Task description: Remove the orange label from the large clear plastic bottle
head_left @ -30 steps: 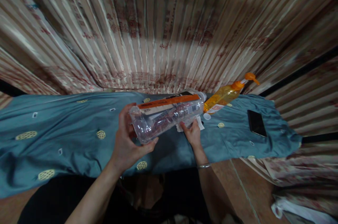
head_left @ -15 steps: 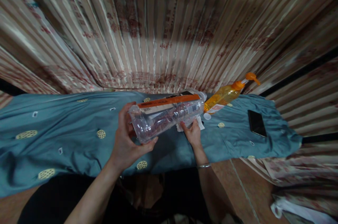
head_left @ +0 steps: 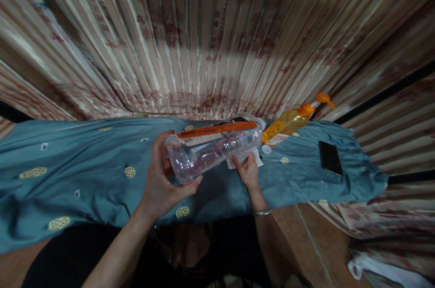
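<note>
My left hand (head_left: 163, 186) holds the base end of a large clear plastic bottle (head_left: 217, 148) with an orange, black and white label; the thumb lies below, the fingers wrap the far side. The bottle lies lengthwise across my front, over a teal cloth (head_left: 102, 161) printed with yellow pineapples, its neck pointing right. My right hand (head_left: 248, 172) sits under the neck half, thumb and forefinger spread in a narrow fork at a crumpled white paper sheet (head_left: 258, 159). Beside the neck is a slender pump bottle (head_left: 288, 121) of amber liquid with an orange head; near its foot lies a small white disc (head_left: 267, 149). A black, flat, phone-like slab (head_left: 330, 158) rests well apart to the right.

The step in hand, as I judge it, is steadying the bottle with the left grip while the right works at its underside. Any next move calls for a firm left hold, light enough not to dent the thin wall, and care that the neck does not knock the pump bottle.

Hidden: my left fingertips and most of the sheet. I cannot tell whether my right grip pinches the sheet or merely presses it, nor whether the bottle touches the cloth. The label's small print is unreadable.
</note>
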`<state>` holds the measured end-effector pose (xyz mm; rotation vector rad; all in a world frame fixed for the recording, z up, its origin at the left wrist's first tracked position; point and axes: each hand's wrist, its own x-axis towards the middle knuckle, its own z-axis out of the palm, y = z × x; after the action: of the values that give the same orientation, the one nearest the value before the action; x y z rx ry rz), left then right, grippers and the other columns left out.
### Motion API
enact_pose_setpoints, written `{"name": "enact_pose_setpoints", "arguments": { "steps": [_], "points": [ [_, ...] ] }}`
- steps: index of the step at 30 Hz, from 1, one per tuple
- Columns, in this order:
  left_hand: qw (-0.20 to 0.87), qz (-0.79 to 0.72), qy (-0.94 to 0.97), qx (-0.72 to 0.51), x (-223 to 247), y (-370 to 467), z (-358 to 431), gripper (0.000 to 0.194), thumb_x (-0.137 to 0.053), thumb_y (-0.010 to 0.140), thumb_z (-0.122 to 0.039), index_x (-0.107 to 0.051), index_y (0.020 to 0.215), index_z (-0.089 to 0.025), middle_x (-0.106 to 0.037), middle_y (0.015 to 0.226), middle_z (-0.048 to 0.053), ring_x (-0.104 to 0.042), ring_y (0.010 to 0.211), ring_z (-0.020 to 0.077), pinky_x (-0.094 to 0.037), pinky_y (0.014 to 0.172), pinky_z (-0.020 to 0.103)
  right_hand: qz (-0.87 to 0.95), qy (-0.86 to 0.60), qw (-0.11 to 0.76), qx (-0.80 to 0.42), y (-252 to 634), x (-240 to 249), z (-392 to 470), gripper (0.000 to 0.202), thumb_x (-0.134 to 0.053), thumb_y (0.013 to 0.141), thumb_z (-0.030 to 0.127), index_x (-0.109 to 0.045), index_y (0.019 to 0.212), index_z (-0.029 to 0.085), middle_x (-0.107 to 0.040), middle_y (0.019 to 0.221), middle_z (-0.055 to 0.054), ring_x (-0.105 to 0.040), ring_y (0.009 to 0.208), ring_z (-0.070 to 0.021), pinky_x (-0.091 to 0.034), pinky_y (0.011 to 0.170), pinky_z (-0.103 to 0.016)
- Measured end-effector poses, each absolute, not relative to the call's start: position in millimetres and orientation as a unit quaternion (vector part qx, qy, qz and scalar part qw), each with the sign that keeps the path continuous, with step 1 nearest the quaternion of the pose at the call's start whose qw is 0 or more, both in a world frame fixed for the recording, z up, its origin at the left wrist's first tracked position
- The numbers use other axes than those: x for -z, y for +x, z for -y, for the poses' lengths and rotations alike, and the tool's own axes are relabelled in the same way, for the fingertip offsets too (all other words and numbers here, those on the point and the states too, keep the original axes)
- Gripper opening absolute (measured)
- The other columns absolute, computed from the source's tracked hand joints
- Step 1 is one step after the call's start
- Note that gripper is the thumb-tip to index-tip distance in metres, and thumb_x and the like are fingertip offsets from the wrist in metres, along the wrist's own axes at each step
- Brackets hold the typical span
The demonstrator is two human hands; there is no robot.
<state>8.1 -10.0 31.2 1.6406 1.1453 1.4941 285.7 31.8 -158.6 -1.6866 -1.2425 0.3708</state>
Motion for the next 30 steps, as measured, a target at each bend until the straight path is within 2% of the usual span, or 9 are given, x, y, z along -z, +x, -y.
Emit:
{"name": "enact_pose_setpoints", "arguments": {
  "steps": [5,13,18,30],
  "points": [
    [0.320,-0.447,0.618,-0.562,-29.3,8.1,9.6,0.089,-0.089,0.063,-0.025,-0.048,0.142,-0.028,-0.073,0.129,0.010,-0.079,0.094,0.0273,-0.070,0.073,0.039,0.511,-0.693,0.486,-0.150,285.1,156.9,-31.2,0.070,-0.068,0.083,0.076,-0.065,0.123,0.018,-0.075,0.117,-0.014,-0.069,0.112,-0.0320,-0.055,0.104,-0.051],
    [0.317,-0.450,0.622,-0.558,-28.5,7.4,9.9,0.089,-0.090,0.065,-0.027,-0.047,0.144,-0.027,-0.073,0.125,0.010,-0.079,0.098,0.0289,-0.071,0.078,0.043,0.517,-0.692,0.481,-0.148,286.4,158.1,-30.9,0.072,-0.068,0.084,0.074,-0.064,0.128,0.017,-0.075,0.120,-0.016,-0.069,0.113,-0.0332,-0.055,0.104,-0.051],
    [0.305,-0.428,0.636,-0.565,-27.3,6.5,8.2,0.090,-0.091,0.066,-0.026,-0.048,0.144,-0.027,-0.073,0.125,0.009,-0.079,0.088,0.0244,-0.069,0.072,0.037,0.523,-0.684,0.488,-0.141,287.8,161.1,-31.4,0.068,-0.071,0.085,0.070,-0.065,0.128,0.017,-0.075,0.119,-0.016,-0.068,0.115,-0.0342,-0.055,0.104,-0.051],
    [0.313,-0.427,0.632,-0.566,-24.4,6.5,8.8,0.089,-0.089,0.068,-0.026,-0.047,0.146,-0.030,-0.071,0.133,0.009,-0.079,0.091,0.0249,-0.070,0.067,0.034,0.525,-0.684,0.492,-0.123,288.4,165.0,-32.6,0.073,-0.068,0.084,0.076,-0.065,0.126,0.016,-0.075,0.119,-0.017,-0.069,0.115,-0.0351,-0.055,0.104,-0.054]
  ]
}}
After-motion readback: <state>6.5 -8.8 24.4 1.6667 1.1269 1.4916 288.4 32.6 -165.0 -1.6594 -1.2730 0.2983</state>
